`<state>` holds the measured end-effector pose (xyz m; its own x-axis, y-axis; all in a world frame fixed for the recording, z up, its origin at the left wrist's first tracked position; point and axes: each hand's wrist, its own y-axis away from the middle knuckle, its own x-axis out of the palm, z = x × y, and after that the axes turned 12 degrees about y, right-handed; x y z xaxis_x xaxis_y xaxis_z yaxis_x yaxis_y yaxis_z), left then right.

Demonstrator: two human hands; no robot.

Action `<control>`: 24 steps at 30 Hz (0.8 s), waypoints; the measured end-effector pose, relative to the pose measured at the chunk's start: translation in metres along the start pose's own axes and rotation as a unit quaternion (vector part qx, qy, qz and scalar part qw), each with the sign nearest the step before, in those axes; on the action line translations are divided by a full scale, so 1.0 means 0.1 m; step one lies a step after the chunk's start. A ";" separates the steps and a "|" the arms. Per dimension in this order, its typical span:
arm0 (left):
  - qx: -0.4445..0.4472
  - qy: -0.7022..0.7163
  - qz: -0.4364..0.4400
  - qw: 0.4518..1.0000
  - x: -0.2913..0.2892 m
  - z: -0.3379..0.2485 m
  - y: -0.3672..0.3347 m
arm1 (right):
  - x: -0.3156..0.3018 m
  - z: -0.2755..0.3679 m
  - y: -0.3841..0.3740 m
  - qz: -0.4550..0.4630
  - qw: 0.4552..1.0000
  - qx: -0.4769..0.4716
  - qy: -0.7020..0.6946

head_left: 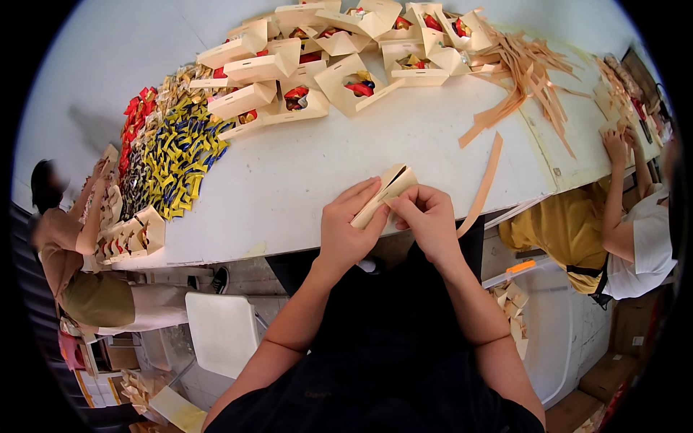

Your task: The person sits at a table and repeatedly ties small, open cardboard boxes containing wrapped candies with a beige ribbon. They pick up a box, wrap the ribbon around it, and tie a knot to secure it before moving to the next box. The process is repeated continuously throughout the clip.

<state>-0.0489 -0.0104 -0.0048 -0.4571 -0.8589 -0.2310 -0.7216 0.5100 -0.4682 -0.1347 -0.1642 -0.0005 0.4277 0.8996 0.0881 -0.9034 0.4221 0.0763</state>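
Observation:
A cream paper box [385, 193] is held just over the front edge of the white table, tilted, with a dark narrow gap along its top. My left hand [348, 229] is closed round its left side, thumb toward the near end. With thumb and fingers pinched, my right hand [429, 220] grips the box's right edge; the fingertips partly hide that edge. A loose tan strip [488, 173] lies to the right of my right hand, its lower end hanging at the table edge.
Filled cream boxes [357, 85] crowd the far side of the white table [289, 180]. Small wrapped packets [173, 159] are heaped at left, tan strips [530, 72] at far right. People work at left [79, 245] and right [635, 224]. A white stool [220, 332] and a clear bin [548, 339] stand below.

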 end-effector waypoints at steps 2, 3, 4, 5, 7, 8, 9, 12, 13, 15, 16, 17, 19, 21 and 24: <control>0.002 -0.006 0.005 1.000 -0.01 0.00 -0.01 | 0.00 -0.01 0.00 -0.007 1.000 -0.007 0.006; 0.010 -0.008 0.006 1.000 -0.01 0.02 0.00 | 0.01 -0.02 0.00 -0.008 1.000 -0.009 0.010; 0.017 -0.011 0.007 1.000 -0.02 0.04 0.00 | 0.01 -0.03 0.01 -0.008 1.000 -0.012 0.014; 0.024 -0.014 0.008 1.000 -0.02 0.05 0.01 | 0.02 -0.03 0.01 -0.006 1.000 -0.013 0.012; 0.020 -0.007 0.004 1.000 -0.02 0.07 0.02 | 0.03 -0.01 0.01 0.002 1.000 -0.018 0.009; 0.018 -0.003 0.002 1.000 -0.02 0.08 0.03 | 0.03 -0.02 0.00 0.010 1.000 -0.017 0.008; 0.018 -0.001 0.000 1.000 -0.02 0.08 0.03 | 0.02 -0.02 -0.01 0.018 1.000 -0.016 0.008; 0.014 0.002 0.001 1.000 -0.02 0.06 0.02 | -0.03 0.00 -0.03 0.042 0.998 -0.015 0.033; 0.011 0.002 0.006 1.000 -0.02 0.00 0.01 | -0.05 0.01 -0.03 0.050 0.998 -0.015 0.045; 0.002 0.040 0.019 0.999 -0.04 -0.01 0.00 | -0.09 0.04 -0.04 0.061 0.996 -0.009 0.064; -0.003 0.079 0.026 0.996 -0.08 0.02 0.00 | -0.10 0.07 -0.04 0.066 0.995 -0.007 0.073; -0.008 0.118 0.033 0.992 -0.12 0.06 -0.01 | -0.11 0.11 -0.06 0.075 0.994 -0.003 0.079; -0.059 0.153 0.048 0.985 -0.23 0.15 -0.10 | -0.13 0.22 -0.08 0.095 0.991 0.005 0.092; -0.086 0.154 0.078 0.981 -0.33 0.14 -0.19 | -0.16 0.12 -0.10 0.116 0.990 0.005 0.080; -0.086 0.111 0.120 0.983 -0.39 0.03 -0.30 | -0.19 0.10 -0.14 0.124 0.989 -0.005 0.083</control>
<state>-0.0081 0.0078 0.0159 -0.7131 -0.6913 -0.1163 -0.6477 0.7132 -0.2679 -0.1295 -0.1881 0.0068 0.1837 0.9811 -0.0616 -0.9803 0.1875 0.0628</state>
